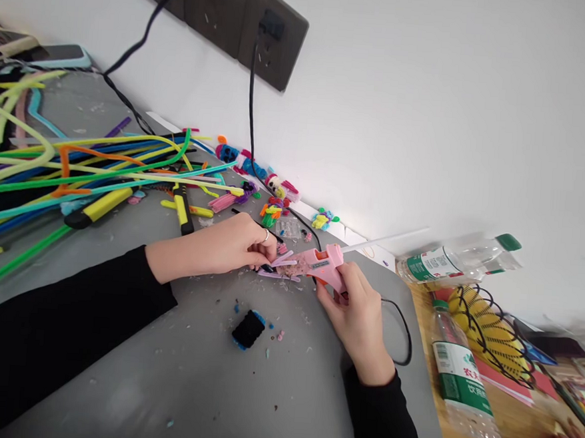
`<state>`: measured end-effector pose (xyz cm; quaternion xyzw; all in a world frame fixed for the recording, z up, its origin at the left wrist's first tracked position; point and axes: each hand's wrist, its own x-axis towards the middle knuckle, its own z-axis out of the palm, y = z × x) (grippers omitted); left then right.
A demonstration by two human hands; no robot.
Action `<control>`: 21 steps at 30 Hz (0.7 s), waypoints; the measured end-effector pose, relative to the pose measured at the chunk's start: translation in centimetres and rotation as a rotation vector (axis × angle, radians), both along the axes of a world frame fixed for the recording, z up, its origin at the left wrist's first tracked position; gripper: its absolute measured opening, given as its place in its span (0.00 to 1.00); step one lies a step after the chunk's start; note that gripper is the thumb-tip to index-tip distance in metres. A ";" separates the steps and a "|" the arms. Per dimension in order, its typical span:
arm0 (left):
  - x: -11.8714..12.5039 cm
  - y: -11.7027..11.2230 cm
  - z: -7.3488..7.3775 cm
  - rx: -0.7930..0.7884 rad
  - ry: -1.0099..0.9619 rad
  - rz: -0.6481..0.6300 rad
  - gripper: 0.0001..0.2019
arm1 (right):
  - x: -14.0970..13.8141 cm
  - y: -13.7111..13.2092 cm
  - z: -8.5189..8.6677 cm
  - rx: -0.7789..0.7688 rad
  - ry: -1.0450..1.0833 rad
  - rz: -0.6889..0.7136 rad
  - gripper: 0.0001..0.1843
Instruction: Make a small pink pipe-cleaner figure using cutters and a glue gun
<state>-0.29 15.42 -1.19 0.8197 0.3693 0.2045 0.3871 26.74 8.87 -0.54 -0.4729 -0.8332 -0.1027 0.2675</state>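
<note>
pink glue gun (325, 265), right hand (358, 317) gripping

Grey table (162, 370), flecked with scraps. At left, a sprawl of pipe cleaners (76, 157); beside them two yellow-and-black tools (100, 207). Along the wall edge, small bright figures (274, 191). Near centre, a black pompom (249, 329) among crumbs. At right, a looped black cable (405, 333). Next to the table, a wooden surface (513, 421) bearing bottles (464, 384) and a wire basket (495, 333).
</note>
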 end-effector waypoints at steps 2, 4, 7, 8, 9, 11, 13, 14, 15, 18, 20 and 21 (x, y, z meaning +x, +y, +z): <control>0.0 0.0 0.1 0.002 0.005 -0.002 0.08 | 0.0 0.0 0.0 0.005 -0.001 0.005 0.05; 0.0 -0.1 0.2 0.002 0.003 -0.005 0.09 | 0.0 0.0 0.0 0.011 -0.006 0.007 0.05; 0.0 -0.1 0.2 0.004 -0.008 -0.009 0.09 | 0.0 -0.1 0.0 0.006 -0.009 0.002 0.05; 0.0 -0.1 0.2 0.005 -0.010 -0.008 0.09 | 0.0 -0.1 0.0 0.000 -0.009 -0.001 0.05; 0.1 -0.1 0.2 0.005 -0.011 -0.005 0.09 | 0.1 -0.1 0.1 -0.006 -0.009 -0.005 0.05; 0.1 -0.1 0.1 0.001 -0.006 0.005 0.09 | 0.1 -0.1 0.1 -0.011 -0.007 -0.011 0.05; 0.1 -0.1 0.1 -0.006 -0.002 0.014 0.09 | 0.2 -0.2 0.2 -0.010 -0.010 -0.013 0.05; 0.1 -0.1 0.1 -0.009 -0.001 0.016 0.09 | 0.2 -0.2 0.2 -0.008 -0.011 -0.011 0.05; 0.1 -0.1 0.1 -0.011 0.001 0.017 0.09 | 0.2 -0.2 0.2 -0.007 -0.011 -0.009 0.05; 0.0 -0.1 0.1 -0.009 -0.001 0.015 0.09 | 0.3 -0.2 0.2 -0.008 -0.010 -0.008 0.05; 0.0 -0.1 0.1 0.008 -0.007 0.001 0.09 | 0.3 -0.2 0.2 -0.010 -0.013 -0.009 0.05; 0.0 -0.1 0.1 0.018 -0.011 -0.006 0.10 | 0.3 -0.2 0.2 -0.011 -0.017 -0.009 0.05</control>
